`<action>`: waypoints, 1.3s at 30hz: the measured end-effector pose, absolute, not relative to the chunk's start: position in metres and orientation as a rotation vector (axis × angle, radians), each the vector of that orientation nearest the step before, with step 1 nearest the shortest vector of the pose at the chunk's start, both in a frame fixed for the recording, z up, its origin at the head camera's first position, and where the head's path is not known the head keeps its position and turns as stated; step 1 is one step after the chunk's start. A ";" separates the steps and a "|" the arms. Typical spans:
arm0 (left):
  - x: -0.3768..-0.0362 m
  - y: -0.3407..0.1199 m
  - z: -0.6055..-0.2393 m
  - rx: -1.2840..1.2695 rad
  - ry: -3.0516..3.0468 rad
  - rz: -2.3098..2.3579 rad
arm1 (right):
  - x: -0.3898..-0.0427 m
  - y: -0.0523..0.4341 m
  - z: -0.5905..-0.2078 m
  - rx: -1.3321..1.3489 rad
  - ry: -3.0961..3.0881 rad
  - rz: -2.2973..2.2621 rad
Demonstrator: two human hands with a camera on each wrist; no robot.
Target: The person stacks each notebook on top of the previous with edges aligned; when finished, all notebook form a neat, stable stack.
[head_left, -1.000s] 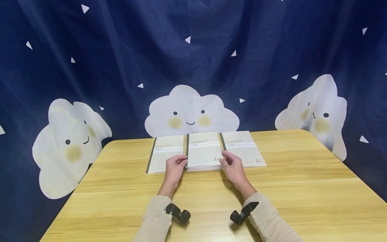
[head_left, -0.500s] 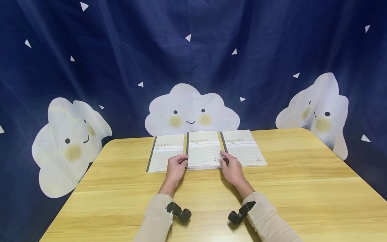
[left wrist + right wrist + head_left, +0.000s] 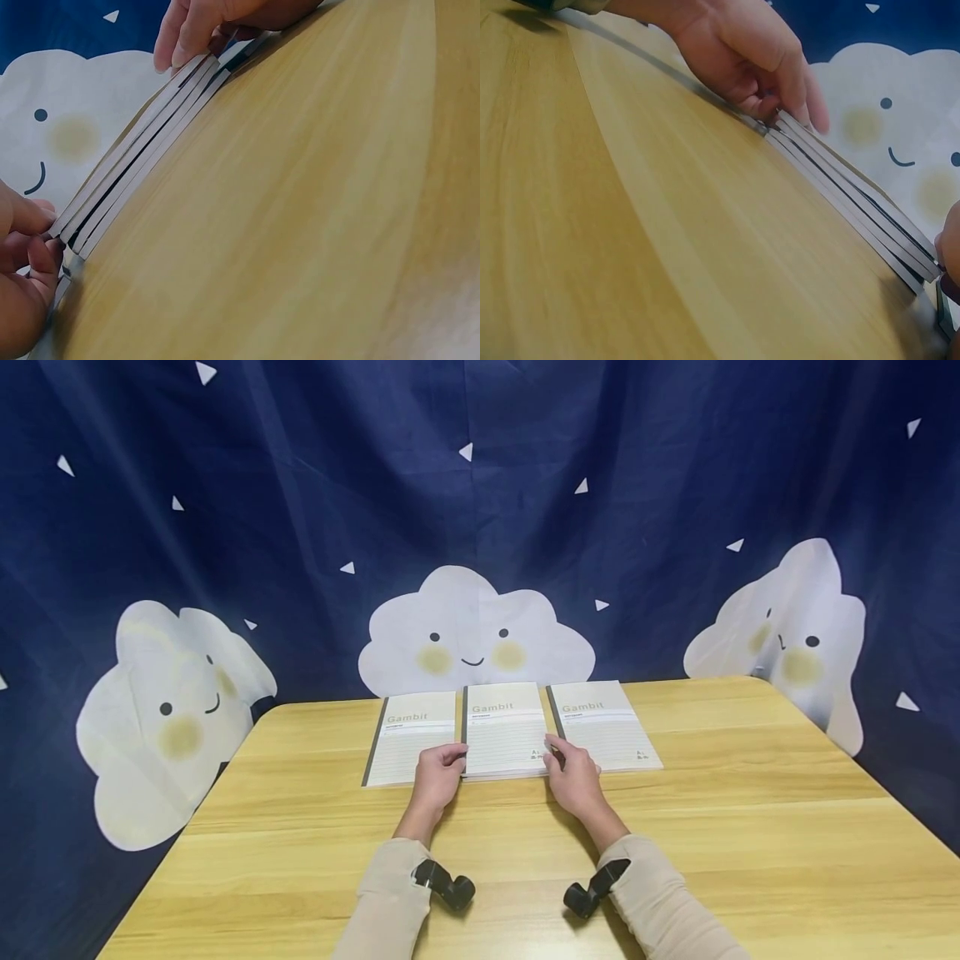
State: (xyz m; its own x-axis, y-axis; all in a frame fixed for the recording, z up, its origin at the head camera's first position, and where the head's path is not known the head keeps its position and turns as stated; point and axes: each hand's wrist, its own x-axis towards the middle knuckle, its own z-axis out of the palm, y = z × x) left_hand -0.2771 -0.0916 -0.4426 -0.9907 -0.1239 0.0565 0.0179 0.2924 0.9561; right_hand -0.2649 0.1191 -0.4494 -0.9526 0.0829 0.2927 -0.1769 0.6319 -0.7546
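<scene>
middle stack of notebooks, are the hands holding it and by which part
Yes. The left hand pinches the middle stack of notebooks at its near left corner, and the right hand pinches its near right corner.

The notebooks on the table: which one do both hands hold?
The middle stack, between the two single notebooks. The left hand grips its left corner and the right hand its right; the wrist views show several notebooks stacked there.
</scene>
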 end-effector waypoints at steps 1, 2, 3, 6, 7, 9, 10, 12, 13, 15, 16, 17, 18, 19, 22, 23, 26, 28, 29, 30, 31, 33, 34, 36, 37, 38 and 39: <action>-0.277 -0.092 -0.442 0.099 -2.441 -1.791 | -0.265 0.119 -0.450 0.074 -2.557 1.227; -0.277 -0.092 -0.442 0.093 -2.455 -1.783 | -0.265 0.119 -0.450 0.070 -2.559 1.226; -0.277 -0.092 -0.441 0.084 -2.465 -1.778 | -0.265 0.119 -0.450 0.067 -2.559 1.223; -0.276 -0.092 -0.441 0.062 -2.491 -1.761 | -0.265 0.118 -0.449 0.068 -2.564 1.210; -0.276 -0.092 -0.440 0.058 -2.499 -1.757 | -0.265 0.118 -0.449 0.065 -2.567 1.211; -0.276 -0.092 -0.440 0.040 -2.514 -1.742 | -0.266 0.118 -0.449 0.065 -2.570 1.210; -0.276 -0.092 -0.440 0.032 -2.522 -1.735 | -0.266 0.118 -0.448 0.068 -2.573 1.207; -0.275 -0.093 -0.439 0.007 -2.540 -1.713 | -0.266 0.118 -0.448 0.068 -2.578 1.209; -0.275 -0.093 -0.439 -0.003 -2.549 -1.704 | -0.267 0.117 -0.448 0.069 -2.580 1.208; -0.275 -0.093 -0.439 -0.015 -2.561 -1.687 | -0.267 0.117 -0.448 0.072 -2.579 1.210; -0.274 -0.092 -0.438 -0.018 -2.566 -1.680 | -0.267 0.117 -0.447 0.071 -2.577 1.211; -0.274 -0.092 -0.438 -0.013 -2.569 -1.678 | -0.267 0.117 -0.447 0.070 -2.576 1.214; -0.274 -0.092 -0.438 -0.010 -2.570 -1.677 | -0.266 0.117 -0.447 0.069 -2.574 1.215; -0.274 -0.092 -0.439 -0.009 -2.570 -1.673 | -0.266 0.117 -0.447 0.067 -2.572 1.215; -0.275 -0.092 -0.439 0.013 -2.567 -1.680 | -0.266 0.117 -0.447 0.058 -2.570 1.209; -0.275 -0.092 -0.440 0.018 -2.566 -1.685 | -0.266 0.117 -0.447 0.056 -2.571 1.207; -0.275 -0.092 -0.440 0.023 -2.562 -1.694 | -0.266 0.117 -0.447 0.045 -2.574 1.213; -0.275 -0.092 -0.440 0.019 -2.558 -1.699 | -0.266 0.117 -0.447 0.038 -2.578 1.221; -0.275 -0.092 -0.440 0.017 -2.556 -1.700 | -0.266 0.117 -0.447 0.034 -2.579 1.226; -0.275 -0.092 -0.440 0.015 -2.555 -1.698 | -0.266 0.117 -0.447 0.032 -2.579 1.230; -0.275 -0.091 -0.439 0.016 -2.555 -1.700 | -0.266 0.117 -0.447 0.027 -2.579 1.239; -0.275 -0.091 -0.439 0.020 -2.551 -1.703 | -0.266 0.117 -0.447 0.022 -2.580 1.251; -0.275 -0.091 -0.439 0.020 -2.551 -1.700 | -0.266 0.117 -0.447 0.021 -2.579 1.257; -0.275 -0.091 -0.440 0.023 -2.552 -1.695 | -0.266 0.117 -0.447 0.017 -2.580 1.267; -0.275 -0.091 -0.440 0.028 -2.551 -1.697 | -0.266 0.118 -0.447 0.015 -2.581 1.271; -0.275 -0.091 -0.440 0.033 -2.552 -1.697 | -0.266 0.118 -0.447 0.016 -2.582 1.271; -0.274 -0.091 -0.440 0.034 -2.554 -1.695 | -0.266 0.118 -0.447 0.015 -2.584 1.271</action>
State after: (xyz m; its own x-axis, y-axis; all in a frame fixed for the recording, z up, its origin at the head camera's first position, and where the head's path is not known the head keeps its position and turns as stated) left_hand -0.2744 -0.0908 -0.4397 -0.9969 -0.0606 0.0510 0.0234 0.3894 0.9208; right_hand -0.2656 0.1175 -0.4473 -0.9658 0.1051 0.2368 -0.1233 0.6173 -0.7770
